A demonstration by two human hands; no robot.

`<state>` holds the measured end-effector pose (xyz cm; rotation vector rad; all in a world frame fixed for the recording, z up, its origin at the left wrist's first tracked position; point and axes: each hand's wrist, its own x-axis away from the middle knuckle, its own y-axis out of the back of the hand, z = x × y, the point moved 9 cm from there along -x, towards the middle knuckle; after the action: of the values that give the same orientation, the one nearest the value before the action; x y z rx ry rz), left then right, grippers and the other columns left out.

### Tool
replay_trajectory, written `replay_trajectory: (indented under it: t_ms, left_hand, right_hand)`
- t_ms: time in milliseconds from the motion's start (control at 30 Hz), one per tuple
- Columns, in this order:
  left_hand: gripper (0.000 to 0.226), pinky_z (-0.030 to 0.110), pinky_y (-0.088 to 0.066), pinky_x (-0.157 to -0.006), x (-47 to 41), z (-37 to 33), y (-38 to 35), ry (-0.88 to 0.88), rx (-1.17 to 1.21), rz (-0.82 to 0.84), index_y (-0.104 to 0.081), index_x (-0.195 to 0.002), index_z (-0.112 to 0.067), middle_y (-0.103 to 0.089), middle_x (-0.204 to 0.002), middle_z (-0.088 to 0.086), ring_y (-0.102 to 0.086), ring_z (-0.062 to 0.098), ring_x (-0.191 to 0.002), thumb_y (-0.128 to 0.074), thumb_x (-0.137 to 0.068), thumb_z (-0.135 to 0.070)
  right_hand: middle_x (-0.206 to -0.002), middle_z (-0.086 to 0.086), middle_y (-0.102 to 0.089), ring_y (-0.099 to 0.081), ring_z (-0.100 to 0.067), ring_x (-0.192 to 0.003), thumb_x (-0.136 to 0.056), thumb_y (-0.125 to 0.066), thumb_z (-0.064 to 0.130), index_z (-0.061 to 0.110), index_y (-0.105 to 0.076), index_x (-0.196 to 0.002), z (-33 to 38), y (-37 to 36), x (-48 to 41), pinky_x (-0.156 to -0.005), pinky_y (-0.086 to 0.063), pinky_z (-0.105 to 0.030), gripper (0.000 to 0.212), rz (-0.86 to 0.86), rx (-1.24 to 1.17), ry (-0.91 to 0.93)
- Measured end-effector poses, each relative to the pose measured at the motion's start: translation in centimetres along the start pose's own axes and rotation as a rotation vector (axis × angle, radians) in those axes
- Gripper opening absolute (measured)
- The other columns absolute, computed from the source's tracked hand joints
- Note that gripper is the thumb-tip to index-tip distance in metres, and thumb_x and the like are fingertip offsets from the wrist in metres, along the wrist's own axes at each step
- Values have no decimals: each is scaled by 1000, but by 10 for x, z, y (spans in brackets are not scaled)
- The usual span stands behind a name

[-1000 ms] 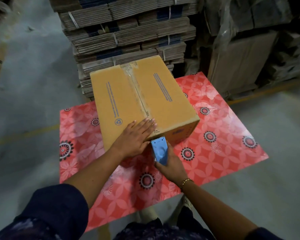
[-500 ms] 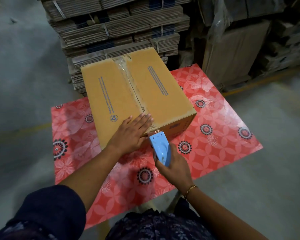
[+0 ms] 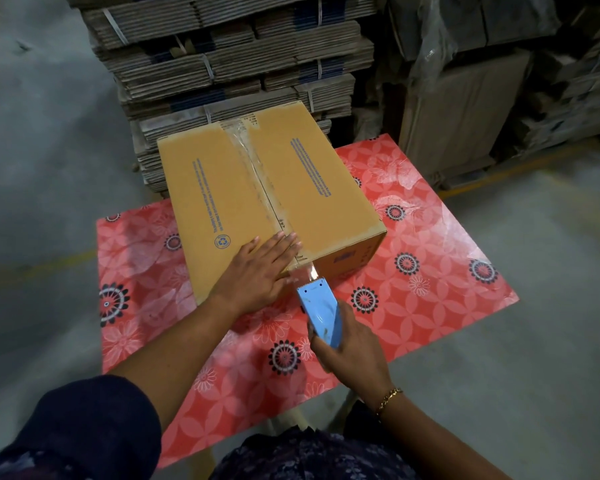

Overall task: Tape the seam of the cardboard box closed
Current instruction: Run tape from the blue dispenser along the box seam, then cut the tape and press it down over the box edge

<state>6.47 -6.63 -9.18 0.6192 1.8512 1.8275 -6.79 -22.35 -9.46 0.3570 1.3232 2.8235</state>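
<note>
Running along the top seam of the cardboard box point(image 3: 257, 199), which is sitting on the floral table point(image 3: 430, 271), clear tape point(image 3: 257, 174) is already reaching the near edge. Left hand point(image 3: 260, 268) is pressing flat, fingers spread; right hand point(image 3: 350, 351) is gripping the blue dispenser point(image 3: 319, 311). Cutting the strip appears to be remaining.

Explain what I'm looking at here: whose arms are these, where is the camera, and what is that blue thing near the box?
There is no machine: the one camera sits on a person's head, looking down at their own arms. The left hand lies flat on the near end of a cardboard box, fingers on the clear tape running along the top seam. The right hand grips a blue tape dispenser, with a short strip of tape stretched from its toothed end to the box's near edge. The box stands on a table with a red flowered cloth. Bundled flat cardboard is stacked behind.
</note>
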Motion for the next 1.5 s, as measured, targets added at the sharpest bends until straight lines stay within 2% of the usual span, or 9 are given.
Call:
replay_trajectory:
  t_ms: [433, 700, 933, 1033, 1100, 1200, 1267, 1400, 1500]
  left_hand:
    - [66, 47, -30, -117, -5, -2, 5, 67, 24, -21, -29, -157, -29, -26, -168, -8, -26, 13, -154, -29, -99, -61]
    - [65, 48, -34, -115, -5, -2, 6, 66, 18, -26, -35, -155, -28, -32, -166, -7, -32, 14, -152, -31, -98, -60]
    - [62, 47, -36, -113, -5, -4, 8, 72, -11, -47, -38, -154, -26, -35, -164, -5, -35, 15, -151, -36, -100, -58]
    - [63, 47, -37, -113, -4, -5, 8, 64, -29, -31, -38, -154, -26, -35, -165, -5, -35, 15, -151, -33, -100, -58]
    - [63, 46, -35, -114, -5, -4, 8, 64, -21, -26, -35, -155, -26, -33, -165, -5, -33, 15, -151, -32, -101, -58]
    - [63, 46, -34, -115, -3, -4, 7, 66, -36, -43, -35, -155, -26, -32, -166, -5, -32, 15, -152, -31, -101, -58]
    - [63, 46, -33, -115, -4, -4, 8, 62, -21, -33, -34, -156, -26, -31, -166, -5, -31, 15, -152, -29, -101, -58]
    - [62, 47, -32, -116, -4, -5, 8, 66, -26, -38, -34, -156, -25, -32, -166, -4, -31, 16, -152, -32, -101, -55]
    - [62, 47, -31, -116, -3, -4, 7, 75, -22, -37, -33, -156, -26, -30, -167, -5, -29, 15, -153, -36, -101, -55]
  right_hand:
    - [-73, 3, -58, -58, -23, -60, -80, -58, 61, 26, -41, -116, 12, 18, -2, -47, -38, -33, 53, 74, 104, -9]
    - [-71, 5, -57, -60, -19, -60, -81, -57, 61, 26, -39, -113, 11, 20, 4, -46, -39, -32, 51, 127, 111, -15]
    - [-92, -9, -63, -55, -29, -78, -79, -64, 55, 13, -56, -104, 28, 23, -47, -64, -41, -32, 49, 438, 327, -105]
    - [-81, -10, -68, -57, -25, -70, -82, -72, 39, 17, -62, -71, 42, 2, -62, -60, -43, -28, 27, 758, 330, -117]
    - [-81, -7, -66, -60, -22, -71, -81, -72, 47, 17, -66, -77, 23, -16, -48, -63, -47, -26, 31, 857, 508, -91]
    - [-113, -11, -69, -68, -34, -99, -76, -69, 58, 15, -50, -128, -14, -31, -27, -78, -54, -39, 70, 600, 602, 61]
    - [-124, -9, -64, -66, -36, -105, -79, -65, 51, 23, -32, -144, -23, -41, -14, -79, -54, -43, 78, 470, 616, 247]
    - [-117, -8, -64, -64, -33, -100, -83, -63, 35, 22, -31, -150, -19, -51, -12, -90, -51, -46, 75, 221, 754, 705]
    - [-111, -9, -66, -63, -32, -95, -91, -56, 28, 18, -36, -149, -21, -55, -21, -95, -48, -49, 62, 122, 818, 849]
